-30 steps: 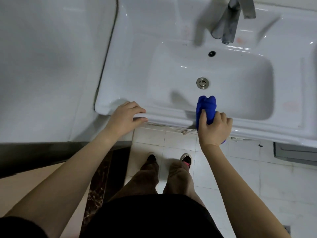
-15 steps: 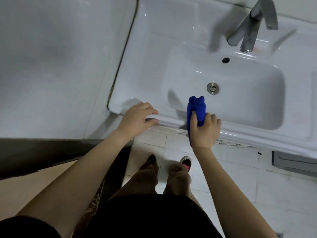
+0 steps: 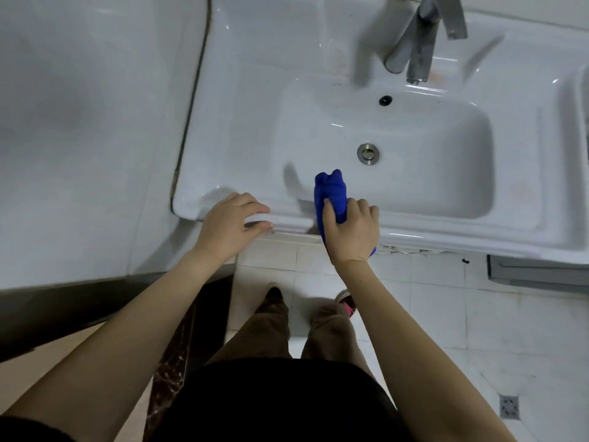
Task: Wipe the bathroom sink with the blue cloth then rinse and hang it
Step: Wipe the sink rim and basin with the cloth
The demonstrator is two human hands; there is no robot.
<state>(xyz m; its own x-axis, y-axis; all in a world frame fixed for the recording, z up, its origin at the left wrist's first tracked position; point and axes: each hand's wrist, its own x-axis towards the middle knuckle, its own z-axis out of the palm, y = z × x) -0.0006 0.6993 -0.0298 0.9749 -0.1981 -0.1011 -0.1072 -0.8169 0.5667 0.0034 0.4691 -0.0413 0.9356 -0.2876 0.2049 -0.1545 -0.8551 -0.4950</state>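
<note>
My one camera sits on my head and looks steeply down past my chest. It faces the white sink (image 3: 242, 129) close in front of me, the tap (image 3: 420, 43) at the top edge, my feet on the floor tiles (image 3: 478, 330) below. Both my forearms reach up into view.
</note>
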